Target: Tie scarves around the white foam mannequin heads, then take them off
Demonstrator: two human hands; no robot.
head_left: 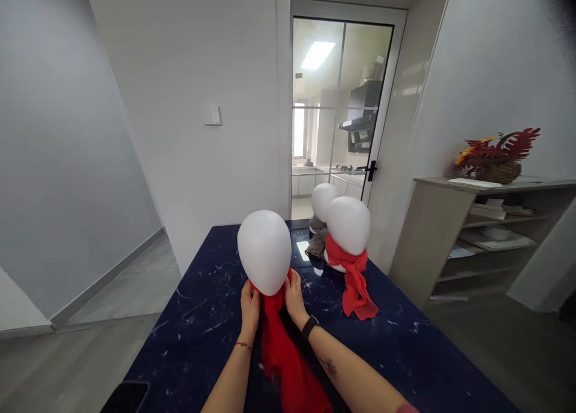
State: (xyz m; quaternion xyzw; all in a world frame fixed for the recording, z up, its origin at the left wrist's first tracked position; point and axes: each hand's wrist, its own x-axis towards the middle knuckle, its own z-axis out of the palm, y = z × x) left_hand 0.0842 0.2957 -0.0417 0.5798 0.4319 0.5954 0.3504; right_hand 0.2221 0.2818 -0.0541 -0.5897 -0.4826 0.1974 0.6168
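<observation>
Both hands meet at the neck of the nearest white mannequin head (264,251), which stands upright on the dark blue marbled counter (202,317) directly ahead of the person. The left hand (250,308) sits on the left side of the neck and the right hand (294,298) on the right side, each closed around the red scarf (285,353) where it wraps under the head; the two are about equally near, with the head between and above them. From that gathered point the scarf's long axis runs down and toward the person, its loose tail lying over the counter between the forearms. The fabric looks soft and matte, falling in deep folds, while the head is a smooth, egg-shaped form with a faint sheen. Whether the fingertips pinch a knot or only the folded cloth is hard to tell, since the head hides them. Further back to the right stands a second white head (348,224) with its own red scarf (353,281) tied and hanging in front, and behind it a third head (323,200) with a grey scarf (317,239). The counter is glossy, veined with pale flecks, and a dark phone (126,398) lies at its near left corner.
</observation>
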